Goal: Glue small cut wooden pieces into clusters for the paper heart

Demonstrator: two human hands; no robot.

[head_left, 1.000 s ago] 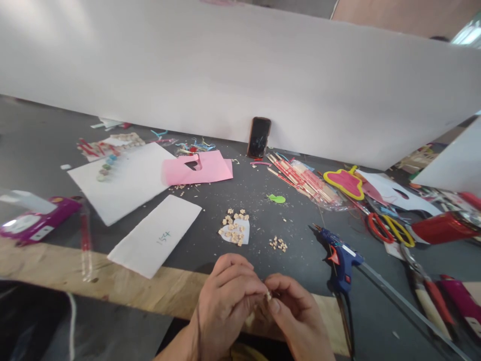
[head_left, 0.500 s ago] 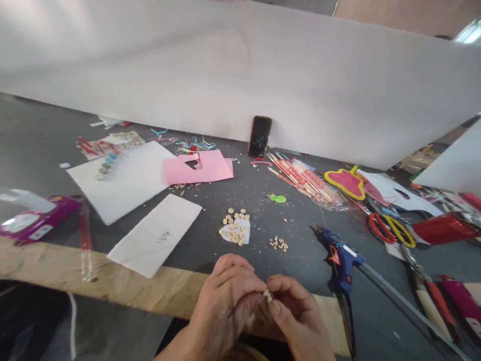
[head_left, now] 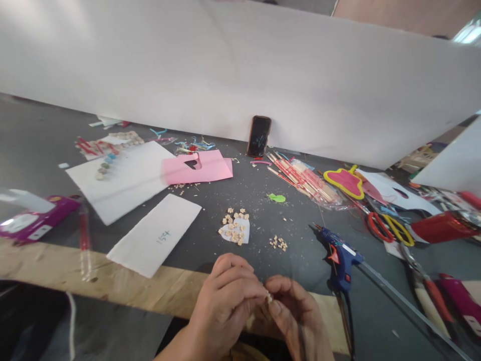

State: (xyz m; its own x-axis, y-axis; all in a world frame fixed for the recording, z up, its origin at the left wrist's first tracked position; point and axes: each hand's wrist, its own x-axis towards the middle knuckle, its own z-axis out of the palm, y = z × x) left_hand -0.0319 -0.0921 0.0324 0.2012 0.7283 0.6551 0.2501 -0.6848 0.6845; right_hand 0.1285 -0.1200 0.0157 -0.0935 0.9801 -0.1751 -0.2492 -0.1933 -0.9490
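Observation:
Both of my hands meet at the near edge of the table. My left hand point(head_left: 225, 306) and my right hand point(head_left: 296, 316) have their fingers curled, and their fingertips pinch a tiny pale wooden piece point(head_left: 268, 297) between them. Just beyond them, a small white paper scrap point(head_left: 236, 229) carries several little wooden flower shapes. A smaller heap of wooden bits point(head_left: 278, 243) lies to its right. A blue glue gun point(head_left: 340, 257) rests on the dark table close to my right hand.
A white slip marked 154 point(head_left: 156, 234), a large white sheet point(head_left: 124, 178) and pink paper point(head_left: 197, 168) lie left. A phone point(head_left: 259, 136) leans on the white board. Red sticks point(head_left: 302, 180), scissors point(head_left: 391, 228), a red roll point(head_left: 443, 226) and pliers point(head_left: 424, 288) crowd the right.
My hands stay together at the table edge; the fingers shift slightly around the small wooden piece. Nothing on the table has moved.

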